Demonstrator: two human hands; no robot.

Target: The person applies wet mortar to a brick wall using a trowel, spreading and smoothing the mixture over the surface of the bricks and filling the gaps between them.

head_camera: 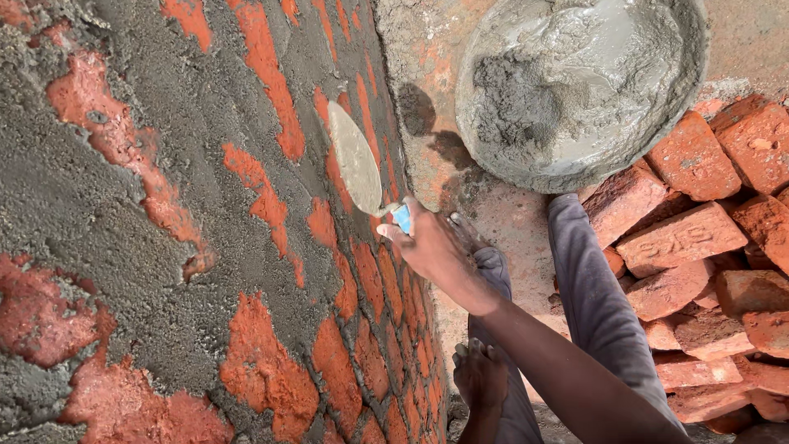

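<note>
- Up against the brick wall, the trowel sits blade-flat on the half-plastered face, smeared grey, its blue handle in the right hand.
- That hand's fingers are curled tight round the handle.
- Left hand hangs lower down, fingers loosely bent, holding nothing I can see.
- Round pan on the ground is loaded with wet grey mortar.
- Loose red bricks are piled just beside it.
</note>
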